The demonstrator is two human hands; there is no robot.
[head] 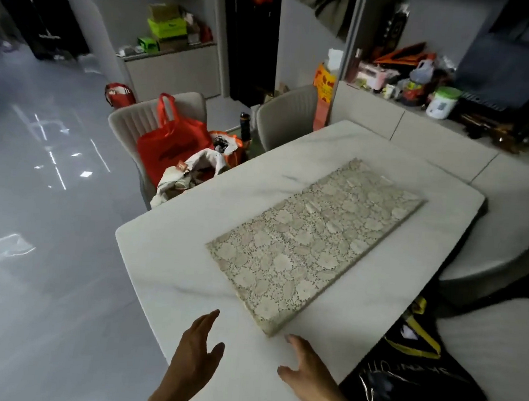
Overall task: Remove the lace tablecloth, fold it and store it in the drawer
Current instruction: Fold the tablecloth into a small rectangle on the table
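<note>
Hovering over the near edge of the table [167,275], both hands are out flat and holding nothing. From the head camera, the left hand [197,348] has its fingers straight and close together, thumb spread out to the side, tips aimed up the tabletop. The right hand [308,364] mirrors it: fingers extended, thumb splayed wide towards the left hand. And the cloth [314,241], folded into a long flat rectangle, lies on the table just beyond the fingertips, its near corner sitting right ahead of the right hand's fingers [292,339] (touching or a hair apart, I cannot tell). The left fingertips are clear of it, off to the near-left of that corner. Beyond the cloth's far end, well past both hands, a chair [141,125] carries a red bag [172,147]. Just right of the right wrist, a black bag [407,382] with yellow straps lies on a seat.
</note>
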